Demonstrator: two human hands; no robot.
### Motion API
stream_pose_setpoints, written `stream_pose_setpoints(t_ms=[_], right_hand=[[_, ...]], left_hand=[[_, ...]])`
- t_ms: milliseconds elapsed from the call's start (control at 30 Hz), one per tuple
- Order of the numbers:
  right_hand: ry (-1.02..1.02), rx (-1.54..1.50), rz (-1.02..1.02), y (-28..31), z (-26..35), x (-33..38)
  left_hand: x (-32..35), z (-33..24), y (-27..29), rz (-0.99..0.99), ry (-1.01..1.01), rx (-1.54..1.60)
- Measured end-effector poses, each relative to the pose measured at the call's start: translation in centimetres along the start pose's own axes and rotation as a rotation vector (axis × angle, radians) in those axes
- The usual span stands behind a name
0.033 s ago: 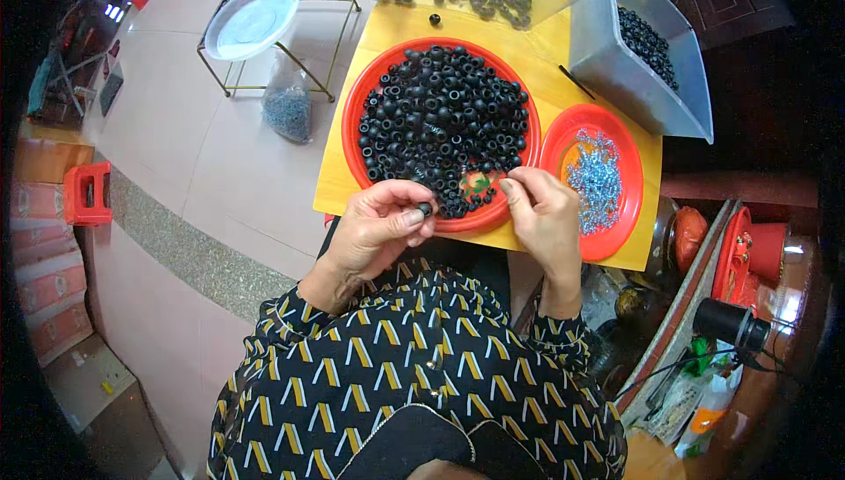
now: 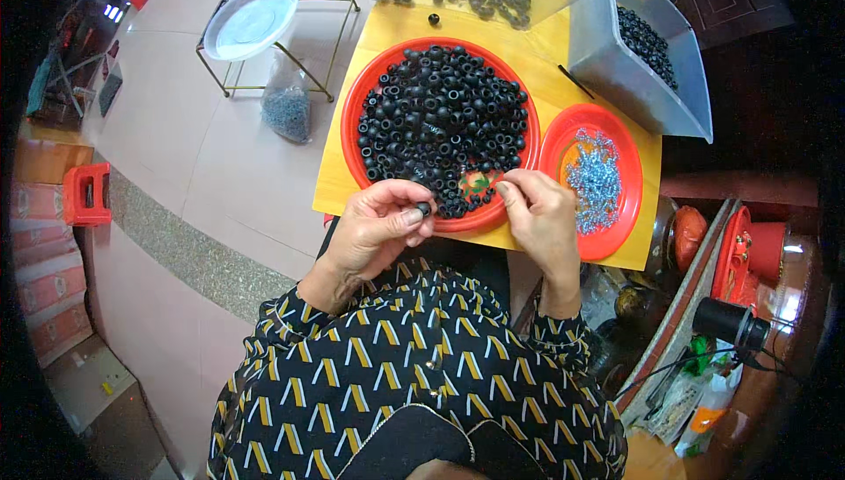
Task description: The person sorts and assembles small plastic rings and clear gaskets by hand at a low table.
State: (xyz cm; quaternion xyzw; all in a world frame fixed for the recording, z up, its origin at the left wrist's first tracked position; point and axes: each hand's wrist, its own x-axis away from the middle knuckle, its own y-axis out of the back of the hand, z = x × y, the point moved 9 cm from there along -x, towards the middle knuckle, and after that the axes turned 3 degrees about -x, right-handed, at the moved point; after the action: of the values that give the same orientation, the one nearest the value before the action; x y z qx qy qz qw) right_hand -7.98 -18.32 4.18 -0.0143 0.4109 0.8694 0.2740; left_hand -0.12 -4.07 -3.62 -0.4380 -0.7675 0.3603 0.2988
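Observation:
Between the thumb and fingers of my left hand (image 2: 371, 223) is a small round black part (image 2: 424, 209), held at the near edge of a red round tray (image 2: 352, 132). My right hand (image 2: 539, 220) is closed in a pinch over the tray's near right rim; whatever its fingertips hold is too small to make out. A heap of hollow black parts (image 2: 444, 110) fills most of the tray, and a patterned bit of its bottom shows between the hands. Right of it, a smaller red plate (image 2: 623, 141) carries a pile of small silvery metal pieces (image 2: 594, 185).
Both lie on a yellow tabletop (image 2: 352, 66). Behind stand a clear bin (image 2: 550, 0) and a deeper translucent bin (image 2: 607, 5), both with more black parts. One loose black part (image 2: 434, 20) lies behind the tray. Left is a wire rack (image 2: 304, 84) with a white basin (image 2: 253, 21).
My right hand has shifted very slightly to the left. My left hand keeps its place with the black part.

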Motion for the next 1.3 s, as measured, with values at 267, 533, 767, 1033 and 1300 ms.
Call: stream_pose_setpoints(t_ms=[267, 533, 767, 1033, 1300], right_hand=[[0.109, 0.167, 0.189, -2.8, 1.4, -0.3], [0.098, 0.266, 0.351, -6.0, 1.4, -0.6], [0.088, 0.239, 0.327, -6.4, 1.3, -1.0], [0.094, 0.274, 0.349, -6.7, 1.5, -0.7], [0.153, 0.307, 0.261, -6.0, 1.9, -0.5]], left_hand=[[0.3, -0.2, 0.2, -0.022, 0.016, 0.028], [0.3, 0.1, 0.5, -0.044, 0.03, 0.003], [0.4, 0.2, 0.5, -0.053, 0.038, 0.008], [0.4, 0.1, 0.3, -0.071, 0.042, -0.018], [-0.5, -0.2, -0.7, -0.04, 0.018, -0.008]])
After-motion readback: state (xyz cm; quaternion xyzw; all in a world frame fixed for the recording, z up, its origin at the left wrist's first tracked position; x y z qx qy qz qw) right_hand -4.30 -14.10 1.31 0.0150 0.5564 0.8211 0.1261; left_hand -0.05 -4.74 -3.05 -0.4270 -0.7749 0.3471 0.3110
